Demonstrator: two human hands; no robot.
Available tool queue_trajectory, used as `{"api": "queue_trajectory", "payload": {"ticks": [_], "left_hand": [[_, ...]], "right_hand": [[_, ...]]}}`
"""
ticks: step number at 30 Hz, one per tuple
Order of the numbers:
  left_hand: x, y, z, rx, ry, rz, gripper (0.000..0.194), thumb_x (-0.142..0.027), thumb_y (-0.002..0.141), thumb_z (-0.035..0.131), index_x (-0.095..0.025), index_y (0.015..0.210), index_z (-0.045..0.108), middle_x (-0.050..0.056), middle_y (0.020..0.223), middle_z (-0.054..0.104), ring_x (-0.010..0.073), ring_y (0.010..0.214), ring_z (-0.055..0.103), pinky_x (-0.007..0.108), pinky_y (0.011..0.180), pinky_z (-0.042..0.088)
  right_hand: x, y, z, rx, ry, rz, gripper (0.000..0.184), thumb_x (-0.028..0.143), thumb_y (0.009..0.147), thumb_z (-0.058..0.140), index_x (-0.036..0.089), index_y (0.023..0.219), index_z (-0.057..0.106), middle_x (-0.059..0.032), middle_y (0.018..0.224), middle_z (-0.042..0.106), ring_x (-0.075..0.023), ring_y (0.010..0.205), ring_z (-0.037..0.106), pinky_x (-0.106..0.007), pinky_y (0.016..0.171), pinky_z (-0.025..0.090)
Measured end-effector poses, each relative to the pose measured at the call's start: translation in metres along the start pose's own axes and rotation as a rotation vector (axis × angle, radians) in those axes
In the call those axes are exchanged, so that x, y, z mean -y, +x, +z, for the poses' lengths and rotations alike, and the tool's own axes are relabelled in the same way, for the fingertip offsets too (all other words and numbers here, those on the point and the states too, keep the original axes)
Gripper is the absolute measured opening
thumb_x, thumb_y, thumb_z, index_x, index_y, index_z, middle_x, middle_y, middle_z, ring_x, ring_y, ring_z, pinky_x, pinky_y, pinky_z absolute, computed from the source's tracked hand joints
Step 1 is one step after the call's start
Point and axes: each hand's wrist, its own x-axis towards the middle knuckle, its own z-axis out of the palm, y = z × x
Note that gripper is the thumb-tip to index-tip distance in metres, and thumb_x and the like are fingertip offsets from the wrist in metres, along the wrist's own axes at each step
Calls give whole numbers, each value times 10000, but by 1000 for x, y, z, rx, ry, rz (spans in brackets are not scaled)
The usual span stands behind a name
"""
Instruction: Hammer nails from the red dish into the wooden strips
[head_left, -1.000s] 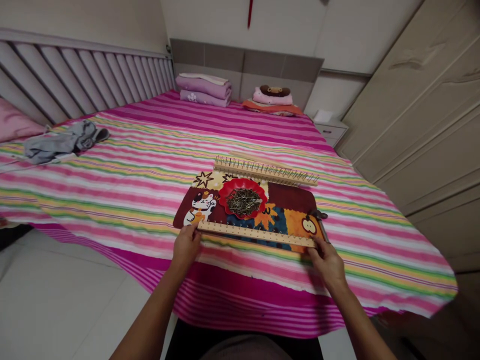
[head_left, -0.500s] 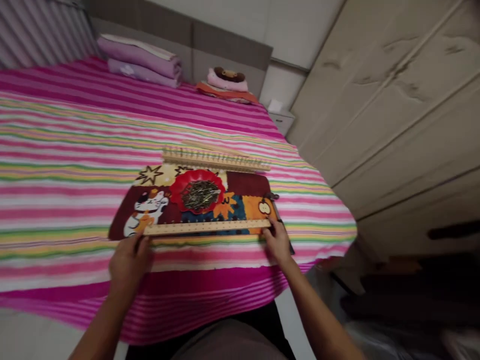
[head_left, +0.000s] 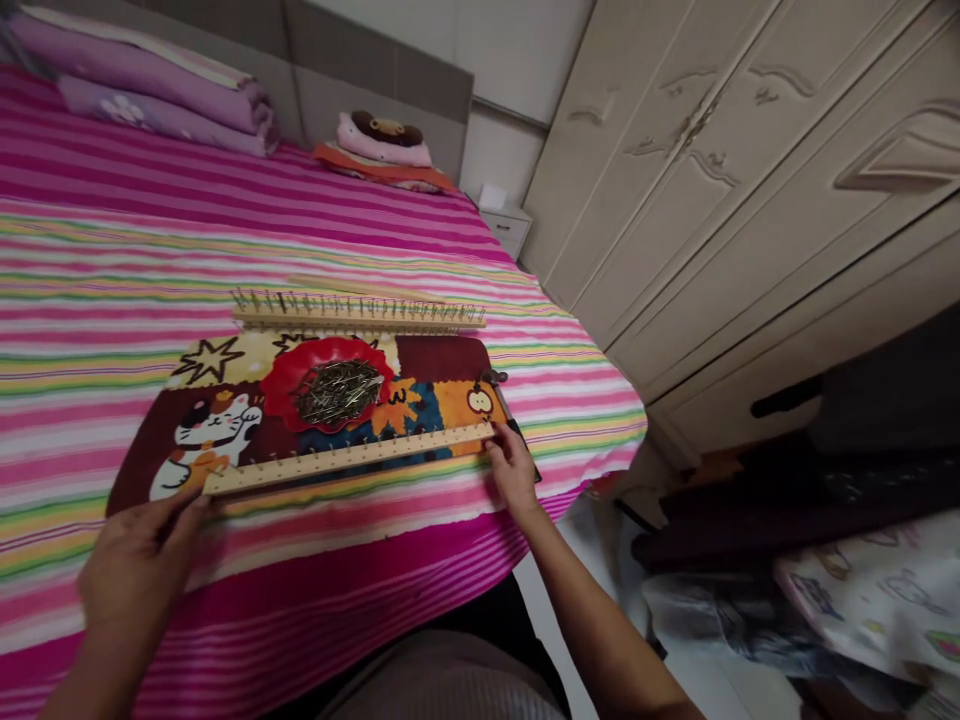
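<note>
A long pale wooden strip (head_left: 352,457) with a row of nails along it lies across the front of a patterned mat (head_left: 135,470). My left hand (head_left: 139,550) pinches its left end between thumb and fingers. At the other end, my right hand (head_left: 514,465) grips the strip's tip. Behind the strip, a red scalloped bowl (head_left: 281,385) holds a heap of loose metal nails (head_left: 341,392). Beyond the bowl, another wooden strip (head_left: 360,320) bristles with upright nails.
A thin plain wooden strip (head_left: 367,289) lies behind the nailed one. Everything rests on a striped bed cover (head_left: 570,380). Folded purple bedding (head_left: 165,110) and a small stack of cloths (head_left: 382,155) sit near the headboard. A wardrobe (head_left: 675,200) stands at the right.
The camera view has swung right, so the bed and its contents appear further left. The held strip now slants more, its left end nearer me. Both hands keep their hold.
</note>
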Motion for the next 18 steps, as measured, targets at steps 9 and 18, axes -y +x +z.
{"api": "queue_trajectory", "payload": {"ticks": [9, 18], "left_hand": [[3, -5, 6, -37, -148, -32, 420, -449, 736, 501, -188, 1004, 691, 45, 792, 602, 199, 797, 575, 329, 741, 492], [14, -15, 25, -130, -94, 87, 405, -210, 780, 433, -204, 1113, 662, 86, 1078, 556, 207, 1028, 542, 347, 935, 470]], "right_hand": [[-5, -16, 3, -4, 83, 149, 453, 403, 752, 604, 195, 1153, 636, -81, 1048, 656, -206, 889, 614, -392, 863, 478], [-12, -18, 10, -22, -16, 270, 551, 462, 686, 619, 172, 1154, 648, -71, 992, 656, -225, 896, 615, -390, 880, 463]]}}
